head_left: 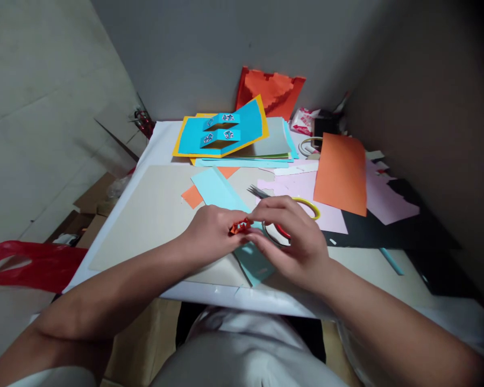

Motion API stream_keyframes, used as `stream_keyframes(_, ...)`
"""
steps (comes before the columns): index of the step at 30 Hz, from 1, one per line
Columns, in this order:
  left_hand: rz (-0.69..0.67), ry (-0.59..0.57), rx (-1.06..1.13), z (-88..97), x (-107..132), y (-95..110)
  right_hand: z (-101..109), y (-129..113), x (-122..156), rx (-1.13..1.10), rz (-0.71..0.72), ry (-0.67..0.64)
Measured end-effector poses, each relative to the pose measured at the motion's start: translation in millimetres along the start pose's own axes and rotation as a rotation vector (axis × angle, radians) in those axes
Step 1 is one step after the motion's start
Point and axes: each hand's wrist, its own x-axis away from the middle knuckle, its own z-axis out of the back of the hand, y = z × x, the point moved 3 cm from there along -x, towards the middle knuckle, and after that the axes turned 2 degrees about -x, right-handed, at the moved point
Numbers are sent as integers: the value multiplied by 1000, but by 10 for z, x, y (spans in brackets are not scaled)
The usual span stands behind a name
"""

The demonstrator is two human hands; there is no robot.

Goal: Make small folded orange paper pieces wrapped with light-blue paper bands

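Over a pale beige card sheet (145, 226) on the white-covered desk (226, 294), the left hand (212, 232) curls almost closed, its fingertips gripping one small orange-red folded paper piece (240, 227) near the desk's near edge. The piece's long axis runs left to right, rising slightly rightward. The half-curled right hand (292, 242) pinches its right end, just near one pair of grey-bladed scissors (259, 191) with yellow and red handle loops, blades pointing far and left.
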Motion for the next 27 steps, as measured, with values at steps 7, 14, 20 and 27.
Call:
stream_keyframes(7,36,-55,-330,-41,-53,-25,-21,94,9,197,143,-108)
stream_keyframes(14,32,-103,-442,-81,-66,-79,-58,210,23,138,63,-250)
stream_keyframes(20,-21,-161,-485,-115,-65,-87,-100,200,27,160,90,-291)
stream_keyframes(27,-74,-192,-413,-101,-68,-98,-87,215,13,93,-26,-255)
